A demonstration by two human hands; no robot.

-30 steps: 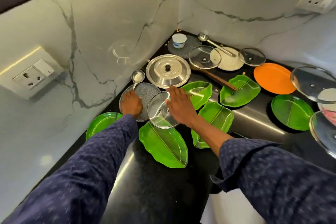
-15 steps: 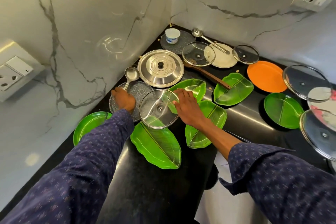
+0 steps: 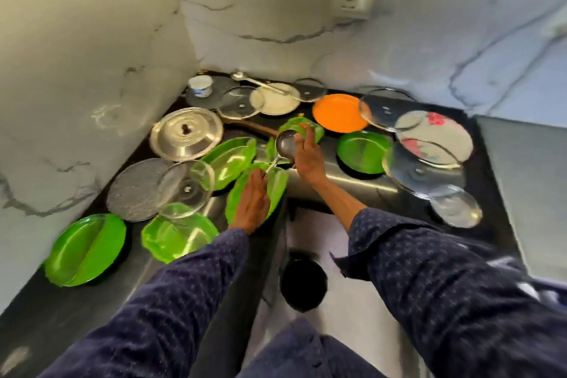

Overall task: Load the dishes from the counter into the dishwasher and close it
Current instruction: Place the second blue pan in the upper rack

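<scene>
My left hand [image 3: 250, 199] grips the handle of a steel ladle [image 3: 285, 147] and holds it above a green leaf-shaped plate [image 3: 277, 186] on the black counter [image 3: 61, 316]. My right hand [image 3: 306, 153] is beside the ladle's bowl with its fingers straight, reaching over another leaf plate [image 3: 316, 129]. More leaf plates lie at centre [image 3: 230, 159] and front left [image 3: 179, 236]. Round green plates sit front left [image 3: 86, 250] and right [image 3: 363, 152]. A steel lid [image 3: 187, 133], a glass lid [image 3: 185, 189] and a grey textured plate [image 3: 135, 190] lie to the left.
An orange plate [image 3: 339, 112], a floral plate [image 3: 434, 135] and several glass lids [image 3: 420, 172] crowd the right side. A white cup [image 3: 201, 86], white plate [image 3: 276, 98] and spoon [image 3: 254, 80] sit in the back corner. A dark round object [image 3: 302, 281] is on the floor below.
My left hand left the grey plate, took up the ladle and moved right. My right hand let go of the glass lid and moved right too. The view swung right.
</scene>
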